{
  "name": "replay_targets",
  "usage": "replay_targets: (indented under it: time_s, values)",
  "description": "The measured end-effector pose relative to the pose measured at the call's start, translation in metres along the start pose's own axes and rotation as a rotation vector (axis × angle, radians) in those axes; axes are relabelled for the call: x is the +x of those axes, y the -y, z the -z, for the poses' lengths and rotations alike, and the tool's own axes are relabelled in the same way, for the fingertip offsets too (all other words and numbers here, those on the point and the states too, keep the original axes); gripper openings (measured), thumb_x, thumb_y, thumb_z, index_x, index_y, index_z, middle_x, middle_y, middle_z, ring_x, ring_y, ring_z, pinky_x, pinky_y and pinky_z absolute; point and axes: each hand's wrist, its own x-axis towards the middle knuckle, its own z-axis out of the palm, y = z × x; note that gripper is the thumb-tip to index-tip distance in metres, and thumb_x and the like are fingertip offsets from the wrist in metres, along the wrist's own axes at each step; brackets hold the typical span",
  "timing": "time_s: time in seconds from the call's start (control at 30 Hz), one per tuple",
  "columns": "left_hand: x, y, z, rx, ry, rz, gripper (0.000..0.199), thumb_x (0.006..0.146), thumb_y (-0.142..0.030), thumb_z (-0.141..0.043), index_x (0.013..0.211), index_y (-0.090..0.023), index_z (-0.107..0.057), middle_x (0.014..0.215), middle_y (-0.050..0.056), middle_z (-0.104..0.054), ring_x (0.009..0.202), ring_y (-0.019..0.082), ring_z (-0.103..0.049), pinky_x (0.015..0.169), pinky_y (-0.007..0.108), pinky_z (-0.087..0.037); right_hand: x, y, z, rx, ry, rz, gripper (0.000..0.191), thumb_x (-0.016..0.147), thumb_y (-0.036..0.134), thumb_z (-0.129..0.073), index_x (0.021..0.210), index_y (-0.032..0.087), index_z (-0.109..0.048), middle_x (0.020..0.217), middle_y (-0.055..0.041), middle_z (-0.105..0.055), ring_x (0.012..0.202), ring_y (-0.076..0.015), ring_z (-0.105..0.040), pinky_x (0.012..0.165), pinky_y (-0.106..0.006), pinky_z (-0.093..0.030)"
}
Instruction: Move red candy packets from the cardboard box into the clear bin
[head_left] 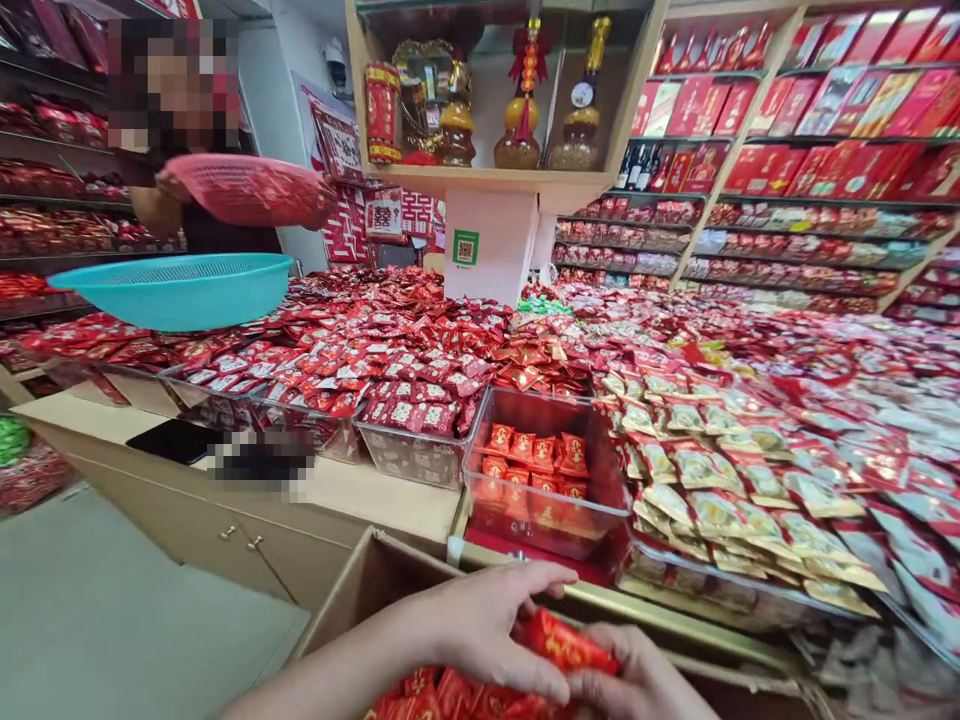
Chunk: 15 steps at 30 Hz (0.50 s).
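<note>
Over an open cardboard box (360, 580), my two hands meet around a small red wrapped packet (570, 643) with gold print. My left hand (487, 632) curls about its left end, thumb below and index finger stretched out above. From the other side, my right hand (637, 672) pinches the right end of the packet. Loose red packets (465, 695) of the same look lie in the box beneath my hands. Just beyond stands a clear plastic bin (551, 520), part filled with similar red packets (532, 455) set in rows.
Bins of red packets (420, 390) and gold-and-red packets (720, 480) cover the counter. A turquoise basket (172, 290) rests on the left heap. Behind it, a person (225, 225) holds a pink basket (247, 190). A black flat object (176, 440) lies on the counter ledge.
</note>
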Motion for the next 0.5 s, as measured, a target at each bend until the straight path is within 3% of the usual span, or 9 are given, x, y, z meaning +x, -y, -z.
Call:
replay_targets:
  time_s: [0.07, 0.13, 0.23, 0.33, 0.4, 0.5]
  values:
    - [0.002, 0.001, -0.007, -0.137, 0.015, -0.014, 0.069, 0.056, -0.019, -0.068, 0.119, -0.02, -0.041, 0.105, 0.007, -0.054, 0.089, 0.017, -0.051, 0.075, 0.028, -0.042, -0.004, 0.008, 0.001, 0.233, -0.017, -0.005, 0.03, 0.069, 0.044, -0.059, 0.068, 0.014, -0.055, 0.051, 0.0005, -0.061, 0.048, -0.0131, -0.056, 0.049, -0.025, -0.042]
    - [0.004, 0.005, -0.009, -0.307, -0.01, -0.051, 0.058, 0.062, -0.013, -0.061, 0.116, -0.016, -0.04, 0.099, 0.007, -0.056, 0.088, 0.016, -0.053, 0.077, 0.029, -0.041, -0.009, 0.017, 0.002, 0.369, -0.06, 0.009, 0.03, 0.069, 0.042, -0.059, 0.07, 0.013, -0.054, 0.056, -0.0003, -0.062, 0.047, -0.0101, -0.054, 0.049, -0.023, -0.04]
    - [0.007, 0.015, -0.01, -0.47, -0.135, -0.079, 0.053, 0.061, -0.006, -0.054, 0.112, -0.014, -0.041, 0.095, 0.007, -0.057, 0.087, 0.015, -0.054, 0.076, 0.028, -0.04, -0.013, 0.025, 0.0, 0.466, -0.093, -0.014, 0.031, 0.073, 0.043, -0.055, 0.074, 0.012, -0.055, 0.069, -0.0037, -0.064, 0.05, -0.0087, -0.055, 0.05, -0.022, -0.039]
    - [0.008, 0.026, -0.012, -0.519, -0.256, -0.034, 0.048, 0.061, -0.004, -0.047, 0.108, -0.014, -0.045, 0.081, 0.003, -0.059, 0.072, 0.011, -0.055, 0.068, 0.023, -0.041, -0.011, 0.023, -0.002, 0.531, -0.124, -0.03, 0.031, 0.073, 0.043, -0.056, 0.079, 0.012, -0.055, 0.067, -0.0026, -0.064, 0.049, -0.0076, -0.053, 0.05, -0.021, -0.039]
    - [0.007, 0.031, -0.013, -0.522, -0.287, 0.033, 0.043, 0.066, -0.01, -0.046, 0.109, -0.015, -0.045, 0.067, -0.001, -0.056, 0.052, 0.007, -0.049, 0.053, 0.019, -0.039, -0.007, 0.015, -0.003, 0.571, -0.146, -0.031, 0.033, 0.071, 0.044, -0.057, 0.081, 0.013, -0.054, 0.064, -0.0018, -0.064, 0.047, -0.0071, -0.052, 0.048, -0.02, -0.037]
    - [0.003, 0.034, -0.015, -0.473, -0.183, 0.047, 0.034, 0.08, -0.034, -0.042, 0.106, -0.015, -0.048, 0.058, -0.003, -0.05, 0.041, 0.006, -0.039, 0.043, 0.018, -0.032, 0.0, 0.0, -0.006, 0.524, -0.089, -0.034, 0.036, 0.07, 0.049, -0.057, 0.073, 0.013, -0.055, 0.062, -0.0022, -0.063, 0.043, -0.006, -0.05, 0.045, -0.019, -0.034]
